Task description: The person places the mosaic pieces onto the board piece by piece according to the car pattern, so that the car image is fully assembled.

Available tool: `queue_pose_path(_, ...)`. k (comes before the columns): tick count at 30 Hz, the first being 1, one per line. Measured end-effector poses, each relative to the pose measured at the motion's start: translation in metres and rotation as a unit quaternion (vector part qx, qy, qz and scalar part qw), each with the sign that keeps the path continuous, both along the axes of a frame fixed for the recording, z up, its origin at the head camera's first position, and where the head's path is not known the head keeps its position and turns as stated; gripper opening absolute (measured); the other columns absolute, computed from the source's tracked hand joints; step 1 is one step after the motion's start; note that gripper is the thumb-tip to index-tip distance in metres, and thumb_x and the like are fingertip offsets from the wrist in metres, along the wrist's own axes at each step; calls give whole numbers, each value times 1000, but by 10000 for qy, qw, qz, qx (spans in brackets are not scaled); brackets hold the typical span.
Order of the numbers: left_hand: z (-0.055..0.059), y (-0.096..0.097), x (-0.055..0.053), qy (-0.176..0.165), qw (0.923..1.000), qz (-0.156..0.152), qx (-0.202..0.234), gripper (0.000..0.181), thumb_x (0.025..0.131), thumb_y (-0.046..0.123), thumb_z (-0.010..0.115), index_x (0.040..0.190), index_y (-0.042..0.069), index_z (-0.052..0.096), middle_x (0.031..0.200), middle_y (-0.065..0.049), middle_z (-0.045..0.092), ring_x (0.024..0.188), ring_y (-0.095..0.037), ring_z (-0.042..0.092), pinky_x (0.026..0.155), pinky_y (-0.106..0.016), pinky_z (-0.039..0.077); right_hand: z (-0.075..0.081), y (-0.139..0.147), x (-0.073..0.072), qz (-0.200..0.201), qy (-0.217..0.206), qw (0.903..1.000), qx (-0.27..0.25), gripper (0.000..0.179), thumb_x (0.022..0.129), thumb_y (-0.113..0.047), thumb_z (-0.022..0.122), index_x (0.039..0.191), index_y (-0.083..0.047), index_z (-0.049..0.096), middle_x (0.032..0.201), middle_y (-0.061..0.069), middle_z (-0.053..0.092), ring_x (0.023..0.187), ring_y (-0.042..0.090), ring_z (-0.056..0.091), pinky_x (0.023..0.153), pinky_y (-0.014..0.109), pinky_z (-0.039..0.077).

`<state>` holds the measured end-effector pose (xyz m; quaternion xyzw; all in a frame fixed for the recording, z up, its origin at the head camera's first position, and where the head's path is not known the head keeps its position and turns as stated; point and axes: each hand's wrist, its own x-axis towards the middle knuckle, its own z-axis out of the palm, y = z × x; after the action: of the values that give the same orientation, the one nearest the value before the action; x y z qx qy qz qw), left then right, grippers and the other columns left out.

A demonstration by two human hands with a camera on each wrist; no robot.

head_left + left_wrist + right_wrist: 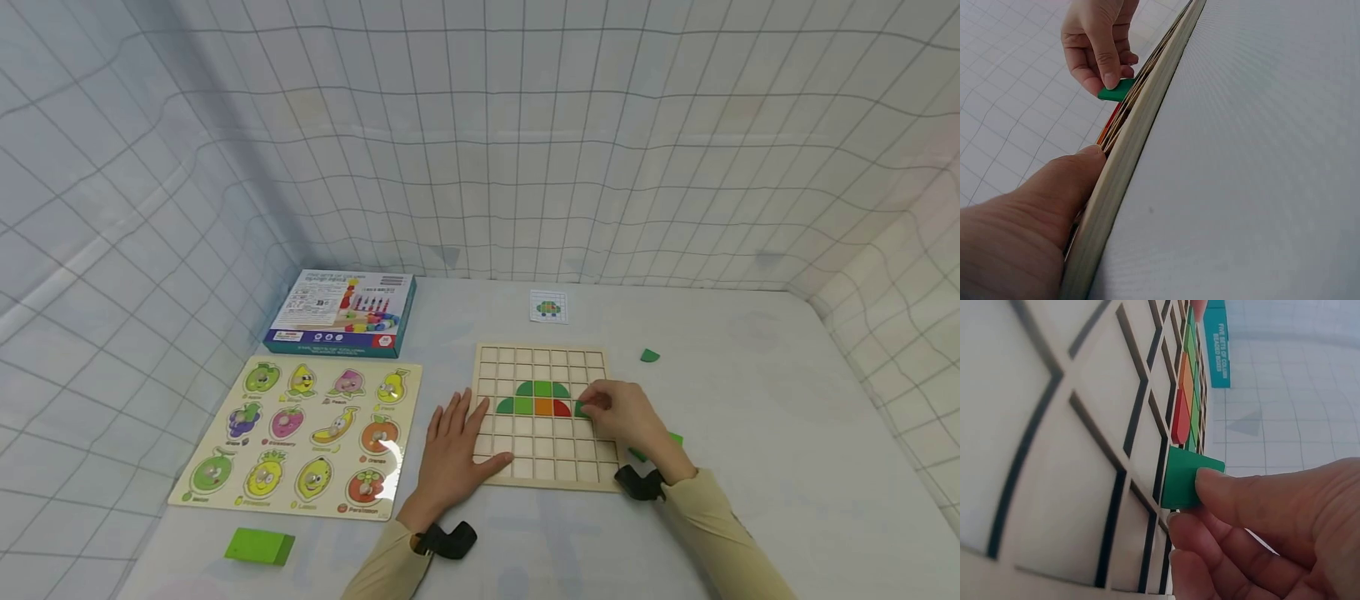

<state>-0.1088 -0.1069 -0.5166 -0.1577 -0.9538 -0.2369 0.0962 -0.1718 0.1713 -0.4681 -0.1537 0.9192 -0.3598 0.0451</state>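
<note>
A wooden grid board [542, 450] lies in front of me. Its cells hold several green pieces [542, 389], an orange square [543, 407] and a red rounded piece [561, 408]. My right hand [626, 417] pinches a green tile [1180, 478] between thumb and fingertips, at the grid just right of the red piece. The tile looks tilted up from the board in the right wrist view. With fingers spread, my left hand [453, 458] rests at the board's left edge, its thumb [1063, 184] lying over the near left corner area.
A picture card [548, 307] lies beyond the board. One loose green quarter piece [649, 356] is to the right; other green pieces [677, 438] are partly hidden under the right wrist. On the left are a fruit puzzle [296, 437], a toy box [341, 312] and a green block [259, 546].
</note>
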Motion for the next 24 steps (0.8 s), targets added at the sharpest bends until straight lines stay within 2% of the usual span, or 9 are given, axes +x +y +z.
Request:
queue_pose_path(6,-1,-1,-1,78,10000,-24,11,84,82,57,64,144,7,40,150,-19,29,140,-35,19,110,-52,11,0,-3,-1,23,161,9999,45,5,84,-5,71,89,-7,70,76,-5,64,69,11,57,65,32,48)
queue_pose_path(10,-2,-1,-1,92,10000,-33,19,83,82,57,64,144,8,40,150,-19,29,140,-35,19,110,-52,11,0,-3,-1,-42,190,9994,286,4,84,-7,71,88,-8,71,75,-5,63,68,10,57,63,32,48)
queue_pose_path(16,-3,0,-1,96,9999,-42,21,84,82,58,63,145,8,40,150,-19,28,140,-35,19,110,-52,11,3,-4,-1,-47,81,9980,632,7,82,-9,72,89,-10,73,84,-2,61,72,14,55,62,32,46)
queue_pose_path(24,-2,0,-1,65,10000,-19,32,84,81,58,64,145,8,40,151,-19,28,140,-35,18,110,-52,10,3,-2,0,71,386,9964,757,7,80,-7,73,87,-7,75,86,2,57,71,15,49,60,32,44)
